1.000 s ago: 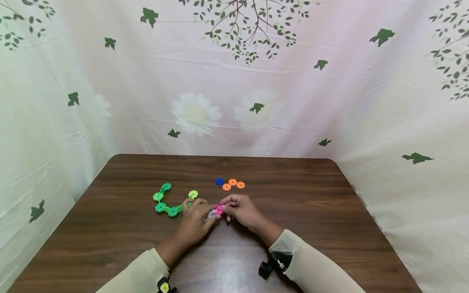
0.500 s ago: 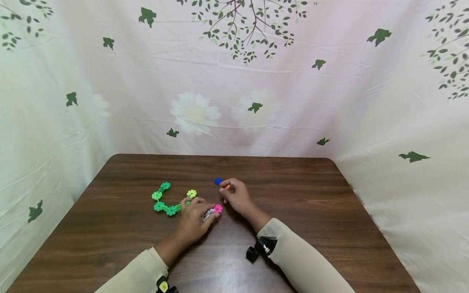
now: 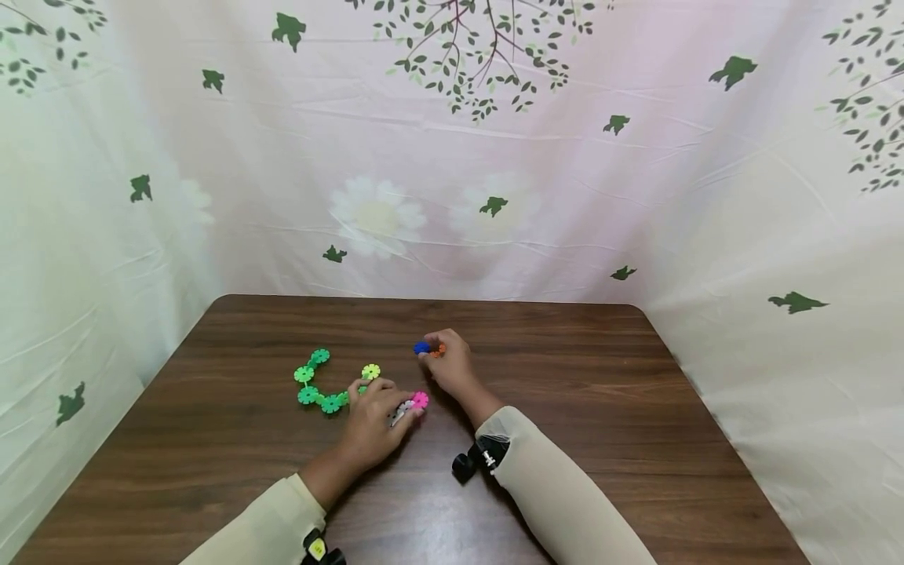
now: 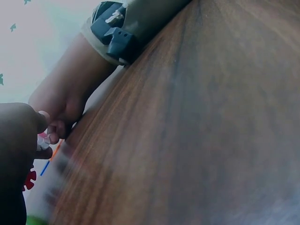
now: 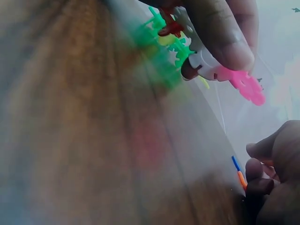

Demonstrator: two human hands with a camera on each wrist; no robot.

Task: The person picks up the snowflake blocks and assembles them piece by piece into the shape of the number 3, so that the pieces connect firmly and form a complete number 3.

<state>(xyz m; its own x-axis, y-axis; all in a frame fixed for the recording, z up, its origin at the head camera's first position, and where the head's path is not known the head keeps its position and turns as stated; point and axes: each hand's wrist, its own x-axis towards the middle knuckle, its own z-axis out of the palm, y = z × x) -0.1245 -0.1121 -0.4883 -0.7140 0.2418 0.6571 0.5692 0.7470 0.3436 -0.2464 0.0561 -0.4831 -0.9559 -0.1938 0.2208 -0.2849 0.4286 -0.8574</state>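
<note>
A: Your left hand [image 3: 377, 420]. What's in it?

B: A white piece [image 3: 403, 410], pinched between your thumb and fingers. Pink disc [image 3: 420, 400] joined to it, poking out past the fingertips. Both wrist views also show a red disc [image 4: 30, 179] close by your fingers.

A: Your right hand [image 3: 452, 362]?

B: Farther up the tabletop [image 3: 600, 408], over the orange discs [image 3: 436, 355], which it partly covers. Fingers bent, thumb standing apart from forefinger, a bit of orange visible in the gap. The blue disc [image 3: 421, 348] lies right at those tips. Can't tell whether you have hold of it.

A: Blue and orange, how do they lie?

B: Flat on the tabletop, next to each other. Your right wrist view gets them edge-on.

A: And off to your left?

B: Green chain [image 3: 330, 404], linked discs in a curve open toward the far edge. Near end runs in behind your left hand, so part is hidden. A yellow disc [image 3: 370, 371] sits just beyond those left fingers.

A: Around you?

B: Pale sleeves [image 3: 565, 486] on both arms. Behind the tabletop, a cloth [image 3: 424, 157] printed with leaves, birds and flowers.
</note>
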